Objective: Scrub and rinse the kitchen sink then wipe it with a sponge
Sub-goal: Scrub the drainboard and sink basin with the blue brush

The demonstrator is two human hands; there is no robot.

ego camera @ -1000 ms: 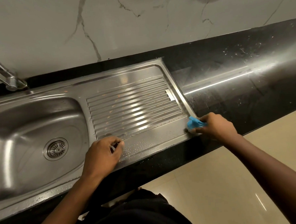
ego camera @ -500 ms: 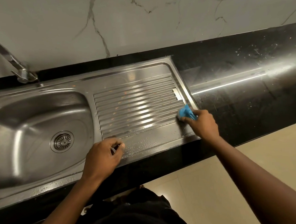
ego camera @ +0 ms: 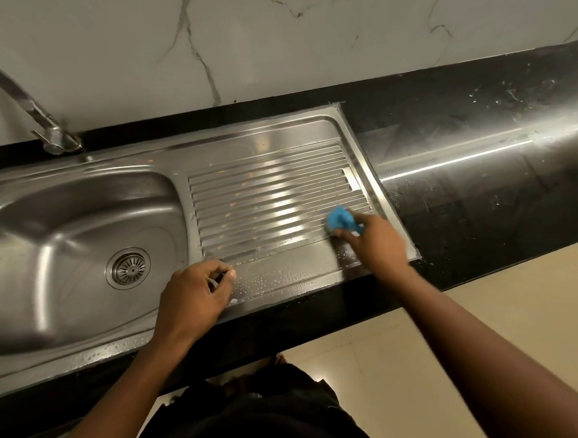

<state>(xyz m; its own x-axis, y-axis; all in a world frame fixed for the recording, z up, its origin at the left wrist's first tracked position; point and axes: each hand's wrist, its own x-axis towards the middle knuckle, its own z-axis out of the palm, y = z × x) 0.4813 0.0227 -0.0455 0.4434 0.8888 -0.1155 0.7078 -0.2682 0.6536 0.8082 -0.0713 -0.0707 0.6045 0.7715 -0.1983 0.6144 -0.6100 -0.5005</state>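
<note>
Sink: a steel unit set into a black counter, with the basin on the left and a ribbed draining board on the right.
Sponge: blue and bunched up, lying on the near right part of the ribs, close to the board's right edge.
Right hand: reaches in from the near right, with the fingers curled down and clamped on the sponge, pressing it to the steel. The hand is a little blurred.
Left hand: rests on the flat near strip of the board, just right of the basin. The fingers are curled in toward the thumb, and nothing shows between them.
Water drops: beaded on the near strip, between the two hands.
Drain: a round strainer in the basin floor, left of the left hand.
Tap: at the far left, arching from the back edge.
Wall: pale marble with dark veins, behind the counter.
Floor: beige tile at the near right.
</note>
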